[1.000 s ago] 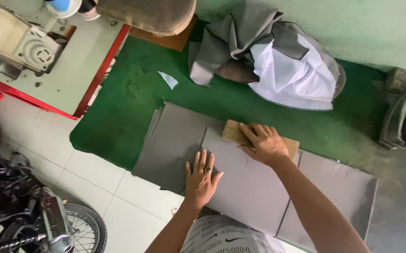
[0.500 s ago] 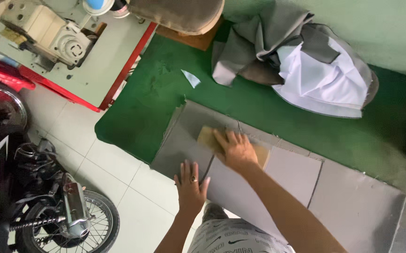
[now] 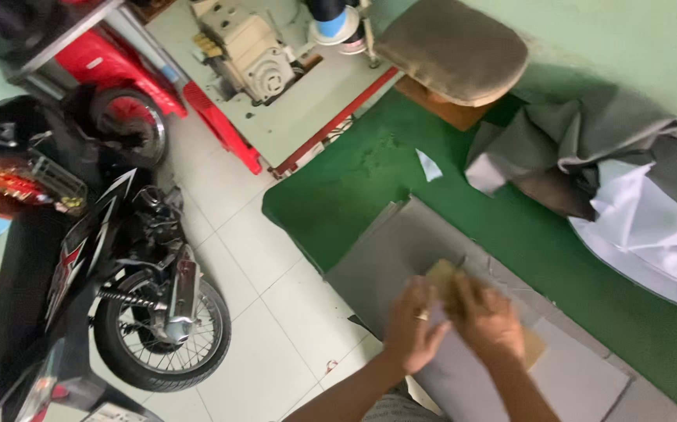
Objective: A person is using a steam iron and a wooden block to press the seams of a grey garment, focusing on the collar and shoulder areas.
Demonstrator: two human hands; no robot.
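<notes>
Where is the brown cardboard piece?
In the head view, the brown cardboard piece lies low and right of centre on the grey fabric, under both hands.

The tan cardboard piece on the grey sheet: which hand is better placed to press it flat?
Probably the right hand: it already covers the tan cardboard piece, while the left hand only touches its near edge.

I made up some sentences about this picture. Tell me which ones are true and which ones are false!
1. Both hands, the left hand and the right hand, are on the tan cardboard piece. True.
2. The grey sheets lie on a blue mat. False: the mat is green.
3. A motorcycle stands on the white tiled floor. True.
4. The sewing machine is bright red. False: it is cream.
</notes>
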